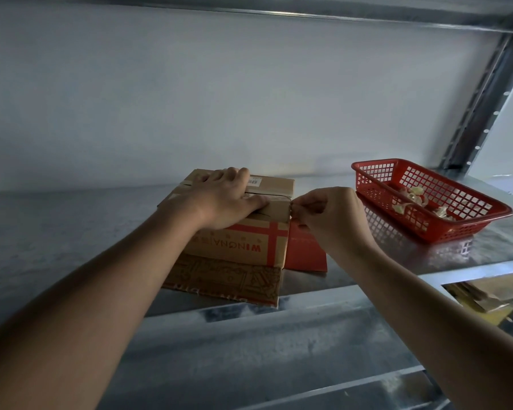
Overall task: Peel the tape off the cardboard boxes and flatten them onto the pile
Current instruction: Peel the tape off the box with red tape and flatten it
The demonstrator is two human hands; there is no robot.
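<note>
A cardboard box (243, 226) with red stripes and upside-down red lettering is sitting on a metal shelf (71, 232), resting on top of flattened cardboard (222, 281) printed with a brown pattern. A flat red piece (307, 253) is lying beside that cardboard, on the right, partly under the box.

The left hand (225, 196) is lying flat over the top of the box, fingers spread and fairly straight, pressing down across the flaps near a small white barcode label (253, 182). The right hand (329, 214) is held at the box's upper right corner, its thumb and fingers curled together and pinching something thin at that edge; it appears to be the end of the clear tape (292, 210), though it is too small to tell for sure.

To the right, well apart from the box, a red plastic basket (462, 223) is standing on the same shelf, holding crumpled scraps of tape (415, 198). A plain pale wall is filling the background behind the shelf, and a metal upright (480, 105) is rising at the right.
</note>
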